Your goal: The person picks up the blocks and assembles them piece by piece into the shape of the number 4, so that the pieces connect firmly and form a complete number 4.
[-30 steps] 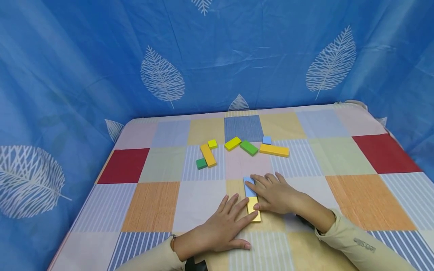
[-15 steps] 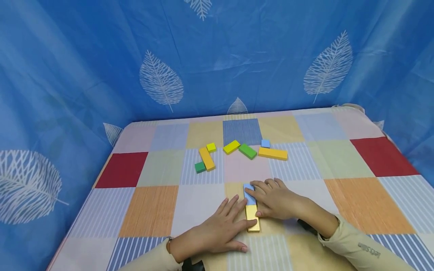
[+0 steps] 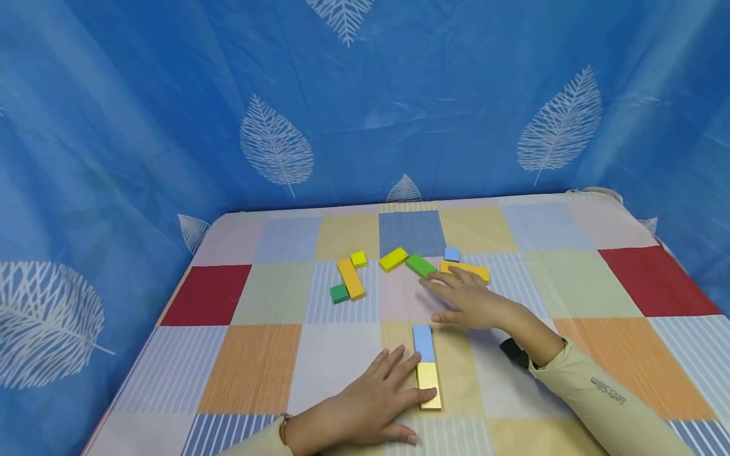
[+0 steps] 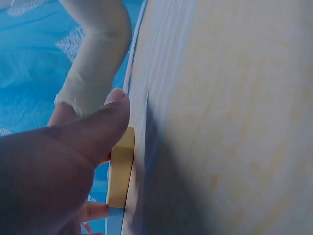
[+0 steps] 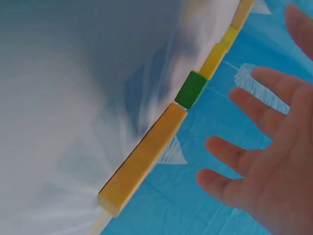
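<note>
My left hand (image 3: 373, 396) lies with spread fingers beside two blocks set end to end. Its index finger touches the gold block (image 3: 428, 377), and another fingertip is at the edge of the light blue block (image 3: 423, 342). In the left wrist view the gold block (image 4: 121, 171) and the blue one (image 4: 115, 220) meet in line past the thumb. My right hand (image 3: 470, 301) is raised over the cloth with fingers spread, holding nothing. In the head view its fingertips overlap the long orange block (image 3: 476, 272) and come near the green block (image 3: 421, 265).
A yellow block (image 3: 393, 259) and a small blue block (image 3: 452, 254) lie near the green one. Farther left are an orange block (image 3: 351, 280), a small yellow block (image 3: 358, 258) and a dark green block (image 3: 339, 293). A blue curtain (image 3: 365, 95) hangs behind the patchwork tablecloth (image 3: 336, 348).
My right hand has let go of the blue and gold blocks and moved away toward the far row of blocks. The left hand has stayed beside the pair.
</note>
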Demonstrator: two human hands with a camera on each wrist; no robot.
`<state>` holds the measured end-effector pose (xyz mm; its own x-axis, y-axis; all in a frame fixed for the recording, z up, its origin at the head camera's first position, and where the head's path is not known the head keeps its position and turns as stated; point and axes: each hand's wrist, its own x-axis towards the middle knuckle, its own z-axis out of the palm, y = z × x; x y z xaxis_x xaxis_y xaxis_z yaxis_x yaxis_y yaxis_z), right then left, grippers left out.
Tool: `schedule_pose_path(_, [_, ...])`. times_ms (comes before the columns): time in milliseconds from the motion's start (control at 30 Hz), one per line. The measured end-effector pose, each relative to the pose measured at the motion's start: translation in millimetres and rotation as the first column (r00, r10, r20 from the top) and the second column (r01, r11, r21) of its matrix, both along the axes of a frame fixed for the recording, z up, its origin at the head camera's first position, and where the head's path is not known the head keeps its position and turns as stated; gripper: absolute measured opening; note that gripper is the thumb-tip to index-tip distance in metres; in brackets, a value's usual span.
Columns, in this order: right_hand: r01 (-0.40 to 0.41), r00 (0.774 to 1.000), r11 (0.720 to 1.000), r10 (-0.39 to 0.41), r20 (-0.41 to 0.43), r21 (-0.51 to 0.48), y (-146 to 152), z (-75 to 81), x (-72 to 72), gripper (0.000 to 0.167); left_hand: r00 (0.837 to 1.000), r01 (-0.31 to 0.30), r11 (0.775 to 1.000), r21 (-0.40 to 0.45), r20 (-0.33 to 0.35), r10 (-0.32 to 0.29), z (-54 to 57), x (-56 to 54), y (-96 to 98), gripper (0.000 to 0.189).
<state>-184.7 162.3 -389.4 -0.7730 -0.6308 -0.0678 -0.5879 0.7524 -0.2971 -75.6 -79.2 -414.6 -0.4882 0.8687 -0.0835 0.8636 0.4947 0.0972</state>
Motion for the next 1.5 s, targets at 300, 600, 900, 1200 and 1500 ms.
schedule_pose_path(300, [-0.027, 1.0, 0.995, 0.026, 0.015, 0.095, -40.1, 0.9, -45.0, 0.068, 0.999, 0.028, 0.999, -0.014, -0.029, -0.029, -0.6, 5.0, -0.8, 0.063])
schedule_pose_path(600, [-0.063, 0.997, 0.983, 0.056, 0.043, 0.17, -82.4, -6.3, -77.3, 0.071, 0.999, 0.041, 0.999, -0.005, -0.027, -0.041, -3.5, 6.2, 3.7, 0.061])
schedule_pose_path(900, [-0.104, 0.994, 0.962, 0.095, 0.046, 0.252, -88.8, -16.0, -74.0, 0.07, 0.999, 0.035, 0.999, -0.031, -0.01, -0.036, -3.4, 7.4, 4.8, 0.061])
schedule_pose_path(1200, [-0.108, 0.993, 0.956, 0.114, -0.006, 0.273, -74.6, -11.5, -56.0, 0.068, 0.996, 0.024, 1.0, -0.001, -0.088, -0.024, -2.8, 3.3, 4.4, 0.063])
schedule_pose_path(1500, [-0.128, 0.991, 0.964, 0.134, -0.013, 0.235, -55.9, -2.6, -25.1, 0.063, 0.995, 0.015, 1.0, 0.016, -0.1, -0.013, -2.6, 1.6, 0.4, 0.063])
